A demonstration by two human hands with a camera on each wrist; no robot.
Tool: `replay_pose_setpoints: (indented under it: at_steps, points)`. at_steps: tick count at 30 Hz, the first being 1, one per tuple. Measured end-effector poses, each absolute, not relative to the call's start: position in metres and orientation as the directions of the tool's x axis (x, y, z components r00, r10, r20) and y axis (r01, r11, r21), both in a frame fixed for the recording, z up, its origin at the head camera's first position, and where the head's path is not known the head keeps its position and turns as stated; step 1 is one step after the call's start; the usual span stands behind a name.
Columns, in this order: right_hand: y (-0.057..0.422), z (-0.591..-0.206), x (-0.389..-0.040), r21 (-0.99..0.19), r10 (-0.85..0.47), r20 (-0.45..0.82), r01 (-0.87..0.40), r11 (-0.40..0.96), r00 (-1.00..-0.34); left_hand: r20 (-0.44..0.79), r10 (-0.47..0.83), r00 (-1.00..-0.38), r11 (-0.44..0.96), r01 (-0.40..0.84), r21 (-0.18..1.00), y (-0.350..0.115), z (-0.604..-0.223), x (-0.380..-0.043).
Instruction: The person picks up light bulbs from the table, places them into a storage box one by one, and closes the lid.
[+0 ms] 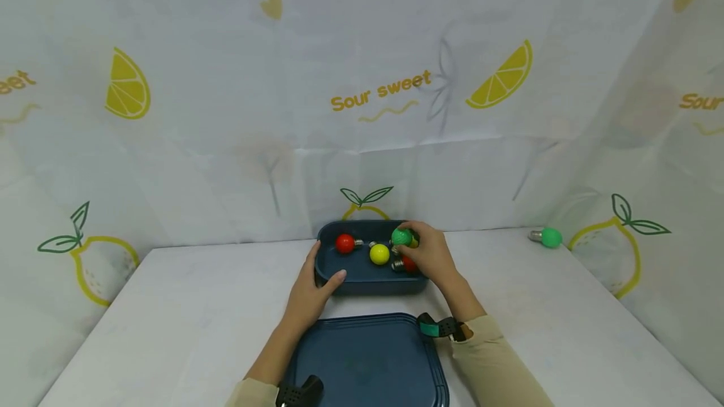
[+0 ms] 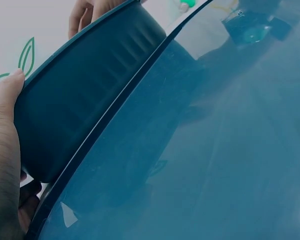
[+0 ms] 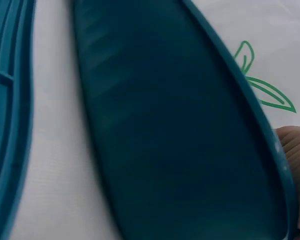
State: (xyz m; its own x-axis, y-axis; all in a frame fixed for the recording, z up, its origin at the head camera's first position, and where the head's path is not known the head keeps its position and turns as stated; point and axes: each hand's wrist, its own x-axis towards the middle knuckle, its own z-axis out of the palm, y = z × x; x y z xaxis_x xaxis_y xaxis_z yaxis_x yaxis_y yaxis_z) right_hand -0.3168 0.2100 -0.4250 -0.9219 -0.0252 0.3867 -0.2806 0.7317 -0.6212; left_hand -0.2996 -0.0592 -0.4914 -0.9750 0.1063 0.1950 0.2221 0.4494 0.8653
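Note:
A dark blue box (image 1: pixel 362 287) stands at the back of the table with several small coloured light bulbs inside. My left hand (image 1: pixel 308 294) grips its left end, and the thumb lies at the front rim. In the left wrist view that thumb (image 2: pixel 9 92) touches the rim. Over the box's right end my right hand (image 1: pixel 432 253) pinches a green bulb (image 1: pixel 401 237). Beneath that hand lies a red bulb (image 1: pixel 410 264), partly hidden, and part of a yellow one shows behind the green. Another red bulb (image 1: pixel 344 244) and a yellow bulb (image 1: pixel 379 254) lie farther left.
In front of the box lies a dark blue lid or tray (image 1: pixel 367 357), under my forearms. Another green bulb (image 1: pixel 551 237) rests at the table's back right edge. A white printed curtain (image 1: pixel 226 112) hangs behind the white table (image 1: pixel 186 313).

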Motion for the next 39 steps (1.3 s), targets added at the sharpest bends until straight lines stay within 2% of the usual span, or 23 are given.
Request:
replay_pose_setpoints:
  at_steps: [24,32,39]
  points:
    - [0.2050,-0.4270,-0.3203,-0.460,-0.103,0.297,-0.237,0.856,-0.949,0.184,0.104,-0.977,0.471,0.212,0.857,-0.0589,-0.4863,-0.2973]
    - [0.2055,-0.4257,-0.3196,-0.464,-0.099,0.288,-0.229,0.856,-0.952,0.185,0.108,-0.977,0.462,0.215,0.861,-0.0576,-0.4854,-0.2979]
    - [0.2086,-0.4231,-0.3179,-0.491,-0.127,0.304,-0.270,0.829,-0.944,0.185,0.107,-0.977,0.466,0.213,0.858,-0.0591,-0.4865,-0.2983]
